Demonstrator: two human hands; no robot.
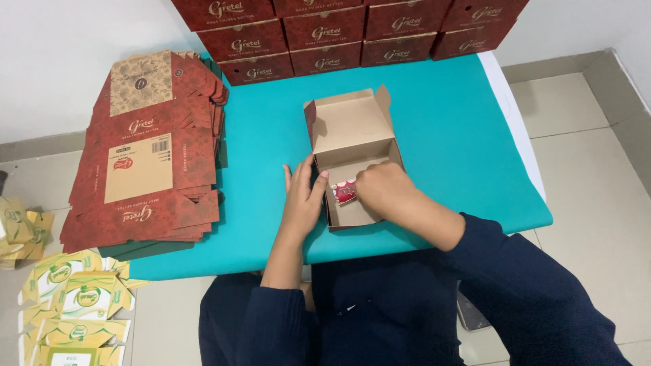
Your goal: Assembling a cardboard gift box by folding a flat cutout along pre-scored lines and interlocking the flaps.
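An open brown cardboard box (350,139) with a dark red patterned outside stands on the teal table (447,122), its lid flap tilted back. My right hand (381,191) reaches into the box and holds a small red and white packet (344,192) against the inner left wall. My left hand (303,196) rests flat against the box's outer left side, fingers spread.
A stack of flat dark red box blanks (146,152) lies on the table's left part. Rows of closed dark red boxes (346,30) line the far edge. Yellow-green flat cartons (74,305) lie on the floor at lower left.
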